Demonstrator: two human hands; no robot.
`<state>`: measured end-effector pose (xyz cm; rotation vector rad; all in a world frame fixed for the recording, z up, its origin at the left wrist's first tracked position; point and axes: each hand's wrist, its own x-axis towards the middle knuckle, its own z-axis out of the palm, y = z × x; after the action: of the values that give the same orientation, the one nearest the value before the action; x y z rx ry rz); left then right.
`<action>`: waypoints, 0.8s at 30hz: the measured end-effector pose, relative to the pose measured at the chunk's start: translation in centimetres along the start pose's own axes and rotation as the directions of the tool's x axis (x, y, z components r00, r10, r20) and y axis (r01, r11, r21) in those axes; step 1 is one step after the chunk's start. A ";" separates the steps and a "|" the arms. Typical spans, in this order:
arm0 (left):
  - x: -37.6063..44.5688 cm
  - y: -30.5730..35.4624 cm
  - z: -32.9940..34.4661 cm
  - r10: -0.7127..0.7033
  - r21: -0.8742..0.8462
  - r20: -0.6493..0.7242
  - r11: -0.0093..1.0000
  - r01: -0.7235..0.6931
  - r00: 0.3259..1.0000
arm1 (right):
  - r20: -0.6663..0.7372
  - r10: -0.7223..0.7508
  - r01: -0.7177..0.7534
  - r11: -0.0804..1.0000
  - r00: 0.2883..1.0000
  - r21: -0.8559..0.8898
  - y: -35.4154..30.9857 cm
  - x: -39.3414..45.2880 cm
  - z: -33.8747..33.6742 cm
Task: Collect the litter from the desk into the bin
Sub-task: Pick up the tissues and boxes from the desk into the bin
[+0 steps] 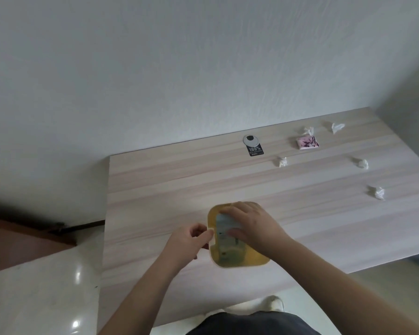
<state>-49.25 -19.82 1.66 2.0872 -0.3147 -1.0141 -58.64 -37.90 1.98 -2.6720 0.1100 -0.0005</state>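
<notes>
A small yellow bin with a pale rim stands on the desk near its front edge. My left hand pinches the bin's left rim between thumb and fingers. My right hand reaches into the bin's mouth, fingers curled on a pale blue packet that lies partly inside. Several crumpled white tissues lie far right on the desk: one mid-desk, one further right, one nearer the front, and others by the back edge.
A pink printed packet lies among the tissues near the back. A black tag with a round grey disc sits at the back edge by the white wall. Glossy floor and a brown board are to the left.
</notes>
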 end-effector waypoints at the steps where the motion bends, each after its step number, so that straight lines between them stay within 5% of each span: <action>1: 0.0 0.3 0.2 -0.012 -0.025 -0.005 1.000 0.011 1.000 | -0.058 -0.025 0.025 1.000 0.998 0.003 0.4 -0.2 -0.1; 7: -0.2 2.6 2.8 -0.047 -0.049 -0.061 0.998 0.044 0.997 | -0.290 -0.019 0.017 1.000 0.957 -0.009 2.9 -2.5 -2.5; 11: -0.5 4.2 5.4 -0.034 -0.010 -0.080 0.999 0.033 0.996 | -0.122 0.197 -0.206 0.976 0.973 -0.066 4.3 -4.4 -3.9; 16: -1.0 6.5 9.3 -0.003 -0.010 -0.074 1.000 0.003 0.997 | 0.020 0.424 -0.424 0.904 0.905 0.051 5.8 -6.0 -4.7; 20: -1.3 7.8 11.9 -0.017 -0.034 -0.092 0.999 0.014 0.996 | 0.073 0.404 -0.410 0.905 0.912 0.115 7.2 -7.7 -5.1; 24: -1.6 8.8 13.6 -0.042 -0.053 -0.122 0.998 0.036 0.992 | -0.029 0.351 -0.345 0.931 0.936 0.119 9.1 -9.8 -6.7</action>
<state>-59.57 -32.20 3.85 2.1061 -0.1850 -0.9021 -69.29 -48.22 4.05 -2.5048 0.5820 0.0382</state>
